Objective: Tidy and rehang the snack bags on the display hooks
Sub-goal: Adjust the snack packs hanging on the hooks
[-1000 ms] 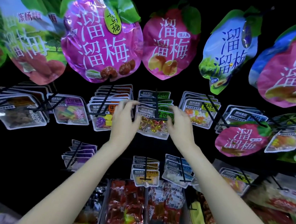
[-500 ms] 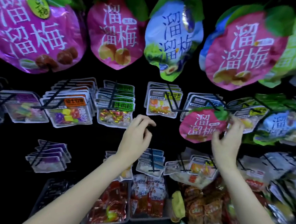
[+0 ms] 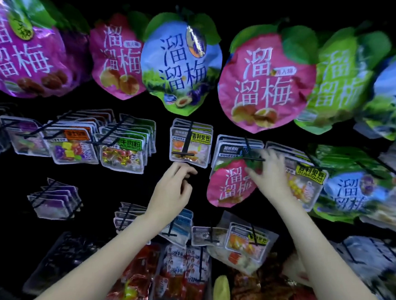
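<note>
A dark display wall (image 3: 189,186) fills the view, hung row upon row with snack bags. Along the top hangs the biggest stock: round plum bags with green leaf tops, a purple one (image 3: 25,53) at far left, a smaller pink one (image 3: 115,59), a blue one (image 3: 180,69), a large pink one (image 3: 266,82) and a green one (image 3: 337,84) overlapping its right edge. Below them runs a row of flat clear pouches stacked on black hooks, among them a pouch of coloured cubes (image 3: 71,148), a pouch with a green label (image 3: 124,154) and a yellow-labelled stack (image 3: 190,143). At the bottom, trays hold red packets (image 3: 183,275).

The small pink plum bag (image 3: 231,185) hangs in the middle row, in front of a stack of grey-labelled pouches (image 3: 229,149), its green leaf top just under the crossbar of a black hook (image 3: 252,157). The right hand (image 3: 269,176) reaches up to that spot, fingers spread and laid against the top of the bag and the hook; whether they pinch the bag I cannot tell, since the frame is blurred there. The left hand (image 3: 174,190) hovers just below the yellow-labelled stack, fingers loosely curled with the thumb near the forefinger, holding nothing and touching no bag
</note>
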Tool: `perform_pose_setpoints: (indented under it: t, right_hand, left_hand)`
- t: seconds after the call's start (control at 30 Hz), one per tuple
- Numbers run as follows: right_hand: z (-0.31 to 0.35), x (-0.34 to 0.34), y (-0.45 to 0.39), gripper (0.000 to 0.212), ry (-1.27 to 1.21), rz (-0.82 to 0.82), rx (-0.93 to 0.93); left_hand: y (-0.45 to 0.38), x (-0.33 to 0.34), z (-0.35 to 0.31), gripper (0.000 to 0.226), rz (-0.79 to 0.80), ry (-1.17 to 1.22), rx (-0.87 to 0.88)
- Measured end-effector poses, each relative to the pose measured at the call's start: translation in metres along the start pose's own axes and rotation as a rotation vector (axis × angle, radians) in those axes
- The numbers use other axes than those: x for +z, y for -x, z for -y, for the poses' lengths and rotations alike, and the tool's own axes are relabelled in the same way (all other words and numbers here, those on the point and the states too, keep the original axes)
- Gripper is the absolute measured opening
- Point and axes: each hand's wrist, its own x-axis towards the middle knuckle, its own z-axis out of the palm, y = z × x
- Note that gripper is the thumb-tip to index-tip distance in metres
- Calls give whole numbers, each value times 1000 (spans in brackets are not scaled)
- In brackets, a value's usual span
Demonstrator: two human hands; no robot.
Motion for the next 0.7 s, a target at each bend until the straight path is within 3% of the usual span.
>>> perform_pose_setpoints:
  t: [0.13,0.27,0.4,0.5,0.6,0.7]
  right_hand:
    - [2,2,-6,41,-218,59,84]
    - [0,-2,-8,60,-292,83,55]
    - [3,-5,-13,36,-198,136,55]
    - [4,-12,-10,14,-241,76,2]
    - [3,-29,3,29,-293,169,-51]
    - [-1,-54,22,29,-365,315,-86]
  left_hand:
    - [-1,5,-12,26,10,27,-33]
    - [-5,7,-16,38,131,20,-58]
    - [-15,15,-25,54,318,135,-150]
    - [-22,24,-29,47,258,188,-239]
    - [-24,21,-30,31,282,150,-208]
    - [-23,9,-34,14,424,129,-102]
